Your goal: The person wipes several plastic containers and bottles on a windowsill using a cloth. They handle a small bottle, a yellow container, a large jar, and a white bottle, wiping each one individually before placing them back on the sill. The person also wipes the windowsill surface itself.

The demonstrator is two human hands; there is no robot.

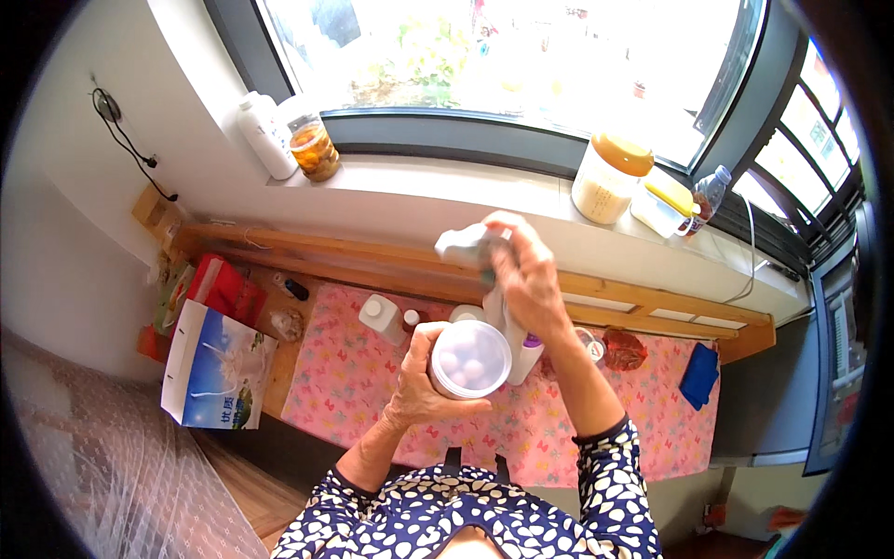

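Observation:
My left hand (410,393) is wrapped round a translucent round tub (471,360), held above the pink tablecloth. Several pale round things show dimly through its top; I cannot make out what they are. Farther up and to the right, my right hand (531,284) grips a whitish-grey cloth (460,244), smeared by motion. The cloth is apart from the tub, and part of it hangs below the fingers. Behind the tub stand a white square bottle (379,315), a small brown bottle with a white cap (411,320) and a white bottle with purple on it (527,358).
The pink patterned tablecloth (345,391) covers the table. A red packet (625,351) and a blue folded item (698,376) lie right. Left are a paper bag (220,365) and red bag (226,291). Jars, including a yellow-lidded one (607,182), line the windowsill (447,175).

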